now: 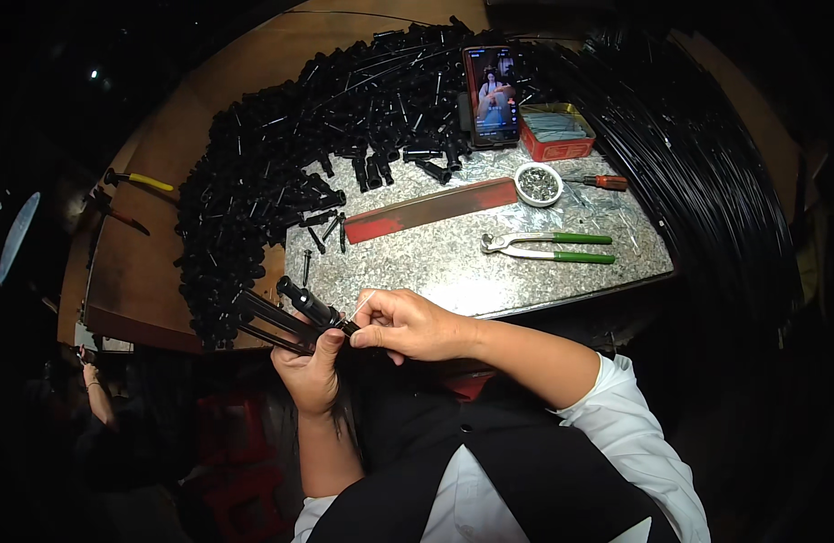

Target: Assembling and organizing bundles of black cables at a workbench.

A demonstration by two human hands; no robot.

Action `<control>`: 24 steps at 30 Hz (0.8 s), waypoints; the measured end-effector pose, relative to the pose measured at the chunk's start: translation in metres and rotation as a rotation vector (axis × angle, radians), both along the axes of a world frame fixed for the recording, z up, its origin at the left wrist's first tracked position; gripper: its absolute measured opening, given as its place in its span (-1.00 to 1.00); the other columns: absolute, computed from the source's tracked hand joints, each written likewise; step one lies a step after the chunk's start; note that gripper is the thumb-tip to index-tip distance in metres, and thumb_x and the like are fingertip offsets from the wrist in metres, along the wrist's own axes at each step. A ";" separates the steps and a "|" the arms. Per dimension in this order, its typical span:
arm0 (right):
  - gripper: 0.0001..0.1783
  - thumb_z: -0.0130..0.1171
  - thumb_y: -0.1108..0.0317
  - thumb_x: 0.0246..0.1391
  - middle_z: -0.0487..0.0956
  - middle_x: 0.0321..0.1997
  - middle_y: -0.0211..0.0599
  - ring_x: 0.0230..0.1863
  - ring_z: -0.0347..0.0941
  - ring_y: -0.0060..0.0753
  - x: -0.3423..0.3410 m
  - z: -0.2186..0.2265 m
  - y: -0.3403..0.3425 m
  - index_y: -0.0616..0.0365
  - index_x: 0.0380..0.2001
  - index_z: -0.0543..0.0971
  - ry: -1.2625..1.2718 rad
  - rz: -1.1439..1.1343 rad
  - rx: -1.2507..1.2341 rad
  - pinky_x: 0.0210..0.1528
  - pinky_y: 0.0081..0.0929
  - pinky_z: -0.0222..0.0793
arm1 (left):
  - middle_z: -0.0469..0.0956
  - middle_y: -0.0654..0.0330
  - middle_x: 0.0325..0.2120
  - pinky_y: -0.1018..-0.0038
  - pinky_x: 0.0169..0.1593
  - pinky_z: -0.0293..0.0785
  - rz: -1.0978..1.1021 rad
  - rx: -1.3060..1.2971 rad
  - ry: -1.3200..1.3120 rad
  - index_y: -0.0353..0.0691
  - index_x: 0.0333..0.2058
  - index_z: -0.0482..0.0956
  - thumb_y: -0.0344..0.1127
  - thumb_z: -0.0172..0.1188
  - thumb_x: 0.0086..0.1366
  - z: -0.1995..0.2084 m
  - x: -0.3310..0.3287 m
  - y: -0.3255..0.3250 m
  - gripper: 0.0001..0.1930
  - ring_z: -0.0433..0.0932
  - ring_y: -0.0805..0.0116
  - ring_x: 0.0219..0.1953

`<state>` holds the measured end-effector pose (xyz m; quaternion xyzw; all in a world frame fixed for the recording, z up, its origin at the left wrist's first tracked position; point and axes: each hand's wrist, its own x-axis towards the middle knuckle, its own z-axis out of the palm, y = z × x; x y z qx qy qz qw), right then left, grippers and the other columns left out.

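Note:
My left hand (310, 376) is closed round several slim black rods (276, 319) and a thicker black tubular part (310, 303), which slant up and to the left above the table's front edge. My right hand (408, 326) meets it at the near end of the tube, thumb and forefinger pinched together. A thin pale wire (363, 303) sticks up from that pinch. The fingers hide the spot where wire and tube meet. Just beyond the tube, a small black pin-like piece (306, 267) stands on the speckled tabletop (417, 267).
A large heap of black tubular parts (245, 172) covers the left and back. Green-handled pincers (552, 246), a red bar (430, 210), a white bowl of small metal bits (538, 185), a screwdriver (602, 182), a red tin (557, 145), a propped phone (494, 95) and long black rods (697, 154) lie beyond.

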<state>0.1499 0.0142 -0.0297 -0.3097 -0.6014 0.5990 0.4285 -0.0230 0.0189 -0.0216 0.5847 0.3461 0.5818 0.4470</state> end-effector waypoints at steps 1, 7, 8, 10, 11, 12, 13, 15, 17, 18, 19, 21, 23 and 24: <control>-0.77 0.16 0.30 0.14 0.38 -0.64 -0.49 -0.72 0.32 -0.69 0.001 0.001 0.001 0.16 -0.43 0.35 0.001 0.001 -0.002 -0.68 -0.69 0.18 | 0.48 0.36 -0.47 0.66 -0.32 0.31 -0.009 0.000 -0.022 -0.35 -0.32 0.55 -0.38 0.37 0.08 0.000 0.001 0.000 -0.77 0.39 0.61 -0.45; -0.79 0.18 0.31 0.12 0.41 -0.57 -0.49 -0.66 0.37 -0.69 0.006 -0.002 0.003 0.15 -0.42 0.38 0.119 0.142 -0.151 -0.61 -0.74 0.19 | 0.53 0.26 -0.41 0.60 -0.22 0.37 -0.139 -0.021 -0.059 -0.37 -0.26 0.55 -0.35 0.39 0.06 -0.001 -0.006 0.002 -0.70 0.46 0.53 -0.37; -0.80 0.18 0.32 0.12 0.42 -0.56 -0.48 -0.66 0.37 -0.69 0.007 -0.003 0.003 0.15 -0.43 0.39 0.147 0.162 -0.169 -0.60 -0.74 0.19 | 0.53 0.25 -0.40 0.58 -0.20 0.37 -0.198 -0.021 -0.080 -0.37 -0.25 0.55 -0.34 0.39 0.06 -0.002 -0.008 0.003 -0.68 0.47 0.52 -0.35; -0.81 0.18 0.33 0.12 0.42 -0.55 -0.46 -0.65 0.38 -0.69 0.007 -0.006 0.003 0.15 -0.43 0.40 0.176 0.185 -0.189 -0.59 -0.74 0.20 | 0.53 0.24 -0.37 0.57 -0.18 0.38 -0.257 -0.037 -0.039 -0.38 -0.24 0.55 -0.33 0.39 0.06 -0.004 -0.016 0.010 -0.67 0.47 0.51 -0.33; -0.82 0.18 0.35 0.12 0.42 -0.55 -0.46 -0.65 0.38 -0.68 0.006 -0.010 0.004 0.15 -0.44 0.40 0.225 0.202 -0.207 -0.60 -0.74 0.20 | 0.53 0.23 -0.35 0.56 -0.16 0.39 -0.318 -0.050 0.001 -0.38 -0.23 0.55 -0.32 0.39 0.06 -0.004 -0.018 0.013 -0.66 0.48 0.50 -0.30; -0.83 0.18 0.36 0.12 0.42 -0.55 -0.46 -0.65 0.38 -0.68 0.005 -0.012 0.004 0.15 -0.44 0.40 0.274 0.219 -0.225 -0.61 -0.74 0.21 | 0.53 0.23 -0.35 0.56 -0.16 0.39 -0.314 -0.051 0.001 -0.38 -0.23 0.55 -0.32 0.39 0.06 -0.003 -0.018 0.013 -0.66 0.48 0.50 -0.30; -0.83 0.18 0.36 0.12 0.42 -0.55 -0.46 -0.65 0.38 -0.68 0.004 -0.013 0.003 0.15 -0.44 0.40 0.273 0.220 -0.227 -0.61 -0.74 0.21 | 0.54 0.22 -0.33 0.56 -0.14 0.40 -0.345 -0.057 -0.031 -0.39 -0.24 0.55 -0.33 0.37 0.09 -0.003 -0.016 0.014 -0.69 0.49 0.49 -0.29; -0.82 0.17 0.38 0.12 0.43 -0.55 -0.45 -0.67 0.36 -0.69 0.001 -0.014 0.000 0.16 -0.45 0.39 0.188 0.088 -0.161 -0.65 -0.73 0.20 | 0.54 0.20 -0.31 0.55 -0.13 0.41 -0.374 -0.064 -0.065 -0.39 -0.24 0.54 -0.35 0.34 0.12 -0.005 -0.012 0.014 -0.72 0.49 0.48 -0.28; -0.82 0.16 0.38 0.13 0.44 -0.55 -0.45 -0.67 0.35 -0.69 -0.005 -0.012 0.001 0.16 -0.46 0.38 0.157 -0.025 -0.127 -0.67 -0.73 0.20 | 0.54 0.18 -0.28 0.50 -0.09 0.43 -0.162 -0.166 -0.201 -0.41 -0.18 0.51 -0.41 0.25 0.19 -0.012 0.000 0.008 -0.74 0.52 0.44 -0.24; -0.81 0.16 0.38 0.13 0.44 -0.54 -0.44 -0.68 0.34 -0.70 -0.008 -0.010 0.001 0.17 -0.47 0.38 0.127 -0.138 -0.090 -0.69 -0.73 0.20 | 0.53 0.16 -0.26 0.48 -0.06 0.44 -0.058 -0.101 -0.275 -0.43 -0.05 0.42 -0.43 0.18 0.25 -0.012 0.014 0.007 -0.67 0.53 0.41 -0.23; -0.81 0.16 0.38 0.13 0.44 -0.54 -0.44 -0.68 0.34 -0.70 -0.010 -0.009 0.002 0.17 -0.47 0.38 0.128 -0.129 -0.087 -0.69 -0.73 0.20 | 0.48 0.13 -0.17 0.48 -0.01 0.41 -0.048 -0.057 -0.248 -0.43 0.11 0.23 -0.43 0.19 0.24 -0.025 0.012 0.011 -0.49 0.51 0.38 -0.17; -0.80 0.16 0.38 0.13 0.45 -0.53 -0.41 -0.70 0.33 -0.72 -0.016 -0.010 0.006 0.17 -0.48 0.36 0.031 -0.258 -0.097 -0.70 -0.74 0.19 | 0.41 0.10 -0.09 0.50 0.02 0.38 0.111 0.082 -0.160 -0.43 0.19 0.07 -0.44 0.20 0.23 -0.019 0.038 -0.003 -0.36 0.46 0.37 -0.09; -0.80 0.15 0.40 0.13 0.49 -0.53 -0.37 -0.66 0.37 -0.70 -0.024 -0.021 0.011 0.19 -0.48 0.36 0.027 -0.262 -0.073 -0.66 -0.71 0.26 | 0.36 0.11 -0.09 0.50 -0.02 0.36 0.170 0.137 -0.025 -0.44 0.21 0.00 -0.49 0.17 0.22 -0.019 0.040 -0.007 -0.33 0.41 0.39 -0.08; -0.79 0.15 0.40 0.14 0.51 -0.52 -0.35 -0.62 0.40 -0.68 -0.030 -0.031 0.014 0.20 -0.49 0.36 0.031 -0.335 0.100 -0.63 -0.68 0.30 | 0.37 0.11 -0.12 0.51 -0.05 0.36 0.205 0.136 0.033 -0.45 0.19 0.02 -0.51 0.14 0.22 -0.020 0.040 -0.006 -0.37 0.40 0.41 -0.11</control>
